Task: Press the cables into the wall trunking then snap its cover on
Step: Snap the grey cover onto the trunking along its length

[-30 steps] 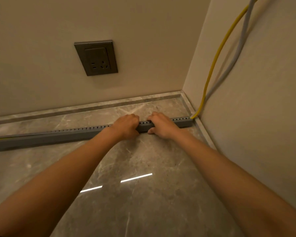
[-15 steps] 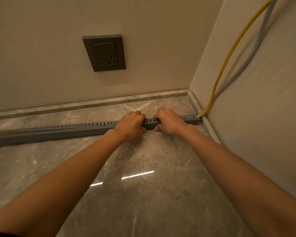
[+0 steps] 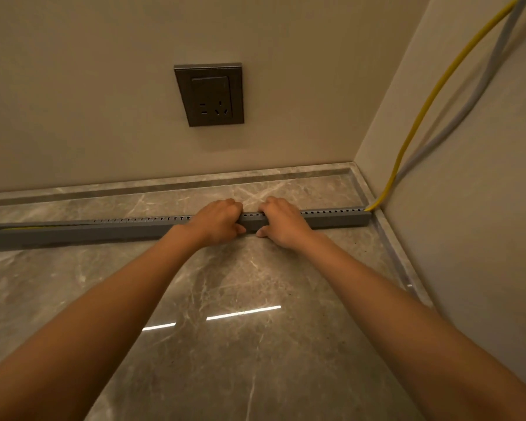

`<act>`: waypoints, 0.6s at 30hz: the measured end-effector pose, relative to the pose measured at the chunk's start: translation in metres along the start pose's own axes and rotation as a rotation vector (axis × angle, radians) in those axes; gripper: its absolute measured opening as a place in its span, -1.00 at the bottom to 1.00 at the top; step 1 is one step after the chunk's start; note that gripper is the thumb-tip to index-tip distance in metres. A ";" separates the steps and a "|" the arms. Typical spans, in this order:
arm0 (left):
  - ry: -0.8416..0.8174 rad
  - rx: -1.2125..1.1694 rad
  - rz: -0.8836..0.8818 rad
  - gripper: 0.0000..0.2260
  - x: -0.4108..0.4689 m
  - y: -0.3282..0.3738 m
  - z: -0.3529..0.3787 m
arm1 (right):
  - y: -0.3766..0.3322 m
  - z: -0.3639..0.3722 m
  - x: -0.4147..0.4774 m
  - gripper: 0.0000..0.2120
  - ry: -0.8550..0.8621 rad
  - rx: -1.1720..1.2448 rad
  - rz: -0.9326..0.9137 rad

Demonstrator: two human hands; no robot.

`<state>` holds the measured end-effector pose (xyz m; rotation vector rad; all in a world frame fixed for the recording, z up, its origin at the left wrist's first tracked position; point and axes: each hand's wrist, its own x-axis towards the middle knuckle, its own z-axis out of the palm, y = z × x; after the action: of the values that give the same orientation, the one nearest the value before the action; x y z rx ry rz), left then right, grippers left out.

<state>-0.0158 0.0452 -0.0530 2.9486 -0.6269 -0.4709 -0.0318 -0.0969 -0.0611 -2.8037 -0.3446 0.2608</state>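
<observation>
Grey plastic trunking (image 3: 331, 220) lies along the marble floor (image 3: 255, 344), running from the left edge of view to the corner where the two walls meet. No brand, label or readable writing shows on it, nor on the dark wall socket (image 3: 209, 95) above it; the socket shows only its pin holes.

Both hands sit on the trunking, straight below the socket and just beside each other. The left hand (image 3: 217, 221) is curled over the top, fingers hooked over the far edge and thumb on the near side. The right hand (image 3: 281, 221) grips the same way, just to the right of the left, fingers closed over the top. A short stretch of the slotted top shows between them.

At the corner end of the trunking a yellow cable (image 3: 419, 117) comes out and climbs the right wall, with a grey cable (image 3: 474, 95) beside it. A thin yellow line shows in the trunking far to the left of the socket.

Compared with half a second ago, the hands hold the same spot and the same grip; the socket sits lower and nearer the middle of view, and more wall shows above it.
</observation>
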 end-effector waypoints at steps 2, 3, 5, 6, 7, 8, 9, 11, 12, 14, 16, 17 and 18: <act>0.037 0.055 0.019 -0.69 -0.002 0.004 0.004 | 0.000 0.001 -0.001 -0.64 0.018 -0.017 -0.014; 0.055 0.090 0.029 -0.69 -0.003 0.005 0.006 | 0.001 0.001 -0.001 -0.65 0.019 -0.025 -0.017; 0.090 0.148 0.042 -0.71 -0.005 0.006 0.010 | 0.002 0.000 0.000 -0.66 0.016 -0.038 -0.020; 0.102 0.167 0.045 -0.71 -0.005 0.007 0.011 | 0.001 0.000 0.000 -0.67 0.018 -0.041 -0.020; 0.111 0.180 0.046 -0.72 -0.006 0.007 0.013 | 0.001 0.000 0.000 -0.68 0.020 -0.042 -0.022; 0.117 0.186 0.045 -0.72 -0.006 0.008 0.014 | 0.000 0.000 0.000 -0.68 0.023 -0.041 -0.024; 0.119 0.182 0.045 -0.72 -0.007 0.008 0.014 | 0.000 0.001 0.000 -0.68 0.023 -0.036 -0.023; 0.118 0.129 0.044 -0.71 -0.006 0.007 0.013 | 0.002 0.000 0.001 -0.69 0.020 -0.015 -0.015; 0.108 0.075 0.040 -0.71 -0.006 0.005 0.011 | 0.003 -0.001 0.001 -0.70 0.010 0.000 -0.013; 0.066 -0.044 0.031 -0.69 -0.004 -0.001 0.004 | 0.006 -0.004 0.001 -0.69 -0.034 0.034 -0.013; 0.029 -0.137 0.022 -0.69 -0.004 -0.007 -0.003 | 0.008 -0.007 0.001 -0.69 -0.077 0.065 -0.020; 0.023 -0.175 0.015 -0.70 -0.003 -0.010 -0.004 | 0.008 -0.007 0.001 -0.69 -0.086 0.077 -0.022; 0.022 -0.200 0.007 -0.70 -0.004 -0.011 -0.005 | 0.008 -0.007 0.000 -0.69 -0.089 0.085 -0.020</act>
<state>-0.0130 0.0571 -0.0492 2.7585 -0.5529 -0.4700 -0.0282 -0.1064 -0.0574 -2.7097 -0.3733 0.3875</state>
